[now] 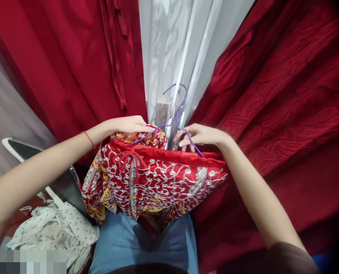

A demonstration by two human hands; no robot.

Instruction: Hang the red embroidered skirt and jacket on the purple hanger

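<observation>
A red skirt (163, 182) with silver and gold embroidery hangs in front of my lap, its waistband and tied drawstring at the top. Inside the waistband are the lower ends of a purple wire clothes hanger (176, 118), whose hook points up. My left hand (131, 125) is closed on bunched skirt fabric behind the waistband, its fingertips by the hanger's left arm. On the other side, my right hand (199, 135) has its fingers curled around the hanger's right arm, just above the waistband. The grip of the right fingertips is partly hidden.
Red curtain-like cloth (80, 68) hangs at the left, and more red patterned cloth (272, 99) at the right. Between them are white sheer fabric (163, 49) and pale upright bars (199, 57). White dotted cloth (58, 224) lies at the lower left, below a dark white-edged board (23, 150).
</observation>
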